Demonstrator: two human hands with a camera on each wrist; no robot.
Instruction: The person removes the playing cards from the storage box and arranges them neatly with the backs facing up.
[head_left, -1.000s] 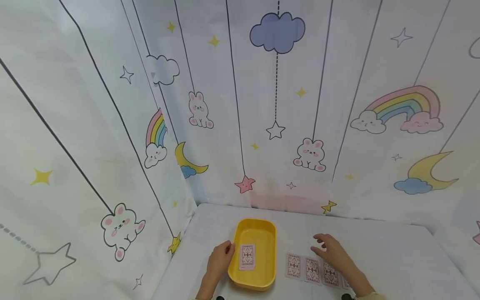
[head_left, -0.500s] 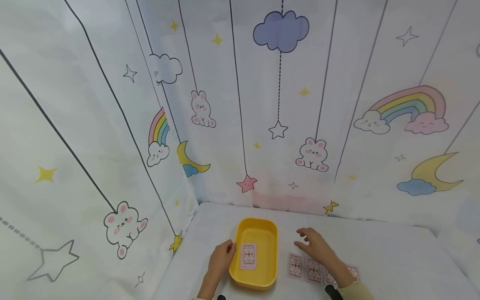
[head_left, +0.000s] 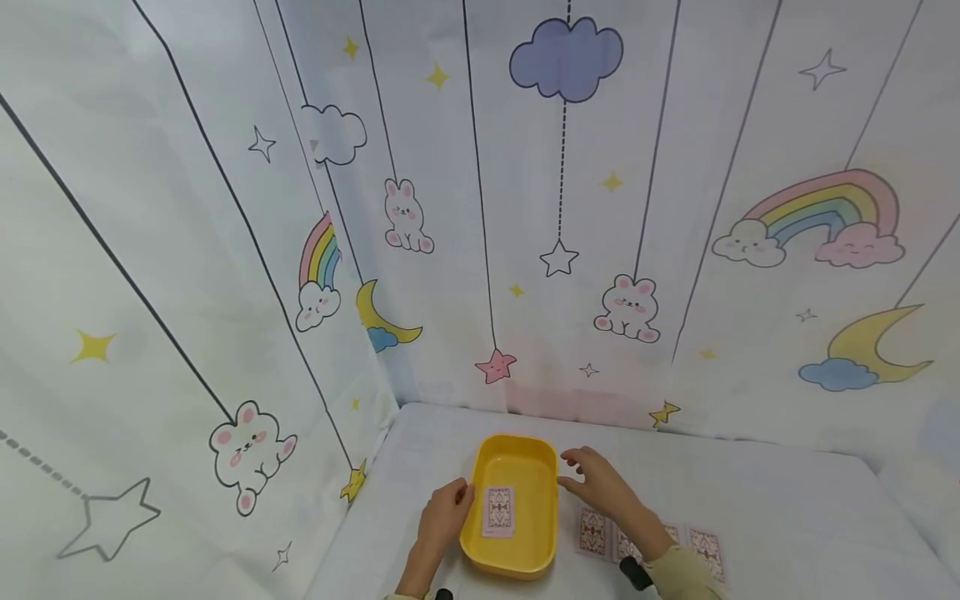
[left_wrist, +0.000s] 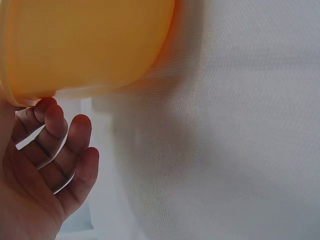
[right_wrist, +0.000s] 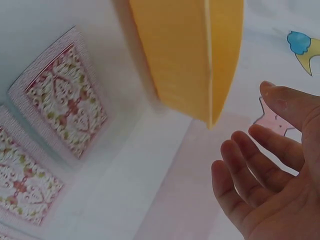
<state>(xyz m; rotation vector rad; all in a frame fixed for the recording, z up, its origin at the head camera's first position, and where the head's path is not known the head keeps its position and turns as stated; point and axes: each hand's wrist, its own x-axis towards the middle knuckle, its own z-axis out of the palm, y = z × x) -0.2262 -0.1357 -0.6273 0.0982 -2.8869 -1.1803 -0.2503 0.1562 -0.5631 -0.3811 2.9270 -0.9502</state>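
A yellow plastic tray (head_left: 542,533) stands on the table, with a patterned playing card (head_left: 498,510) lying face down in it on the left side. My left hand (head_left: 446,515) holds the tray's left rim; in the left wrist view its index fingertip meets the rim from outside and the other fingers curl loosely below, the thumb mostly hidden. Just off the tray's right rim is my right hand (head_left: 604,488), holding nothing, fingers apart and slightly bent. In the right wrist view a gap shows between its fingertips and the tray wall (right_wrist: 180,60).
Several face-down cards, among them the leftmost card (head_left: 592,532) and the rightmost card (head_left: 706,553), lie in a row right of the tray, partly under my right forearm. A white cloth (head_left: 787,492) covers the table. Printed curtains (head_left: 450,208) rise behind and at the left.
My right hand has moved left from above the cards to beside the tray's right rim, uncovering the rightmost card. The left hand keeps its place on the left rim.
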